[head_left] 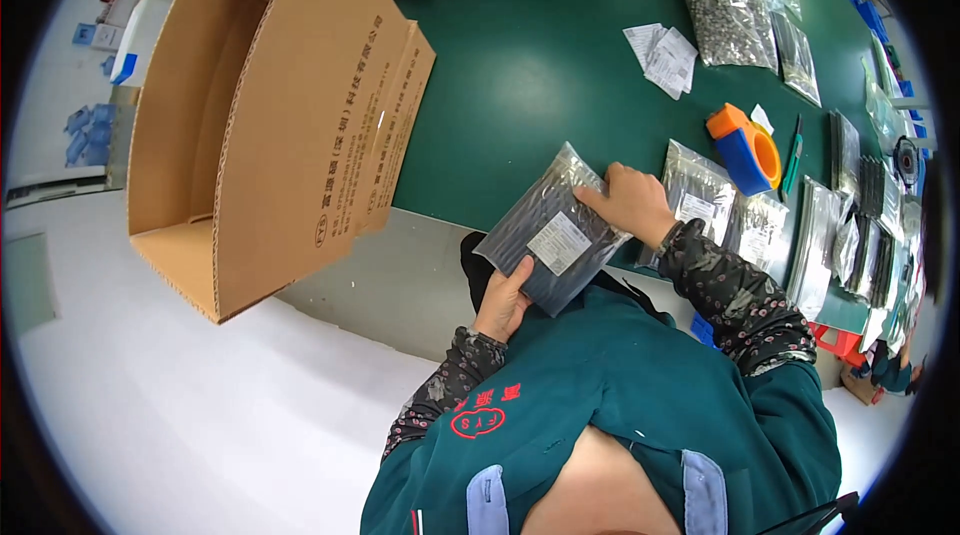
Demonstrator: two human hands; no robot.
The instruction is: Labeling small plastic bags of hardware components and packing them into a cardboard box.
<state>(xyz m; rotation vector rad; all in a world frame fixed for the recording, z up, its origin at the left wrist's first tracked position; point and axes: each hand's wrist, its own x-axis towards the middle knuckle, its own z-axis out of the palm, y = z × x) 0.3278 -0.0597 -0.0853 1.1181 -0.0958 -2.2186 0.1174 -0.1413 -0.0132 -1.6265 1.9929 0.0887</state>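
Note:
A clear plastic bag of dark, rod-like parts [553, 275] with a white label is held tilted in front of me, over the table's near edge. My left hand [503, 303] grips its lower left side, thumb on top and fingers underneath. At the upper right, my right hand [632, 203] pinches the bag's edge with the thumb over the clear plastic. Just right of that hand lie more labelled bags of dark parts [697, 180], partly hidden by my right forearm.
An open cardboard box [300, 125] stands at the left. On the green table [500, 95] lie white paper slips [664, 60], a bag of small metal parts [722, 15], an orange tape dispenser [735, 125] and a green cutter [793, 160]. Several flat bags [815, 245] line the right side.

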